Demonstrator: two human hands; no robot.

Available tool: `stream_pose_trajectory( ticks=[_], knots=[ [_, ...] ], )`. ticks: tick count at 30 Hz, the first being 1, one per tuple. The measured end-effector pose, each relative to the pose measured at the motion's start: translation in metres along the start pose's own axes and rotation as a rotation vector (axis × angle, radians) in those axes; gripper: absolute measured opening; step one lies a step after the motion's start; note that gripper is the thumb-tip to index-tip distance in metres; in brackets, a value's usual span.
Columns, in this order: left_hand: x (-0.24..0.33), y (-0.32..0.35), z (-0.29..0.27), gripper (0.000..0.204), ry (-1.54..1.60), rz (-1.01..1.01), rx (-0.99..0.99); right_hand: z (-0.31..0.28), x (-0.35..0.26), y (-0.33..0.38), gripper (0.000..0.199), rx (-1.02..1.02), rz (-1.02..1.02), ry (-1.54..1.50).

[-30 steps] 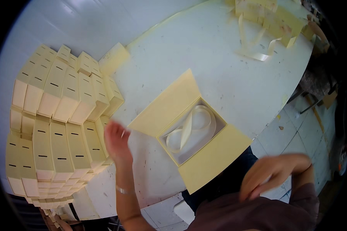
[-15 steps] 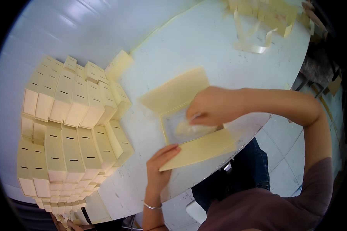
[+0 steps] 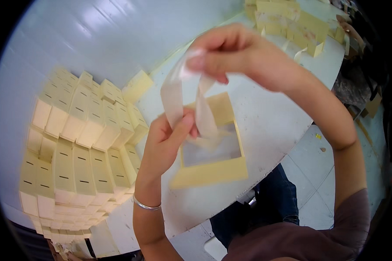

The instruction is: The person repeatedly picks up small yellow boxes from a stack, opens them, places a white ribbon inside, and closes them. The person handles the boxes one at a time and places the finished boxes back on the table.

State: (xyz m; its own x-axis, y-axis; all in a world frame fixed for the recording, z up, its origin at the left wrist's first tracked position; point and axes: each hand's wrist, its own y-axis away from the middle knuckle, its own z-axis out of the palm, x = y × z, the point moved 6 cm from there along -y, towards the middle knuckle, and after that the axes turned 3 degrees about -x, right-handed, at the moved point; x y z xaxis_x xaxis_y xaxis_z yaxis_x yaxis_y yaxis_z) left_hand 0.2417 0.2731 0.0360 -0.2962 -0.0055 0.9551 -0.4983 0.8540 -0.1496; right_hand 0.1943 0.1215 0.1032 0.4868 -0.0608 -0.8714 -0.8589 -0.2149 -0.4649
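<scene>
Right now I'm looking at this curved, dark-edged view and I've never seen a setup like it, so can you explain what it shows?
There's no machine here: a person works with two bare hands. The view comes from a wide fisheye camera worn on their head, looking down, so straight edges bend.

The right hand is raised above the left hand, and a pale, glossy ribbon is in the grip of both. Below is an open cream box on a white table. The ribbon's lower part is blurred, so I can't tell whether it touches the box. Stacked cream boxes with dark slots stand at left.
</scene>
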Motion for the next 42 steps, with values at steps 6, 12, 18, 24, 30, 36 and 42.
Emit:
stream_pose_trajectory(
  ticks=[6, 12, 18, 24, 30, 36, 42],
  knots=[
    [-0.025, 0.039, -0.065, 0.023, 0.017, -0.233, 0.408, -0.021, 0.057, 0.041, 0.012, -0.127, 0.048, -0.247],
    [-0.018, 0.022, -0.043, 0.024, -0.099, -0.213, 0.384, 0.043, 0.129, 0.105, 0.021, -0.367, -0.327, 1.036],
    [0.005, -0.008, -0.043, 0.023, -0.35, -0.223, 0.327, 0.111, 0.123, 0.132, 0.026, -0.121, 0.09, 0.949],
    [0.042, -0.019, 0.01, 0.015, -0.72, -0.029, 0.08, 0.056, -0.001, 0.112, 0.058, 0.254, -0.178, 0.593],
    [0.058, -0.015, 0.03, 0.012, -0.742, 0.114, 0.036, 0.042, 0.004, 0.043, 0.057, -0.017, 0.053, 0.352],
    [0.025, 0.017, -0.027, 0.017, -0.55, -0.183, 0.068, 0.021, 0.026, 0.04, 0.052, -0.287, 0.389, 0.674],
    [0.009, 0.029, -0.013, 0.021, -0.385, -0.344, -0.061, 0.08, -0.003, 0.033, 0.053, -0.036, -0.303, 1.013]
  ],
)
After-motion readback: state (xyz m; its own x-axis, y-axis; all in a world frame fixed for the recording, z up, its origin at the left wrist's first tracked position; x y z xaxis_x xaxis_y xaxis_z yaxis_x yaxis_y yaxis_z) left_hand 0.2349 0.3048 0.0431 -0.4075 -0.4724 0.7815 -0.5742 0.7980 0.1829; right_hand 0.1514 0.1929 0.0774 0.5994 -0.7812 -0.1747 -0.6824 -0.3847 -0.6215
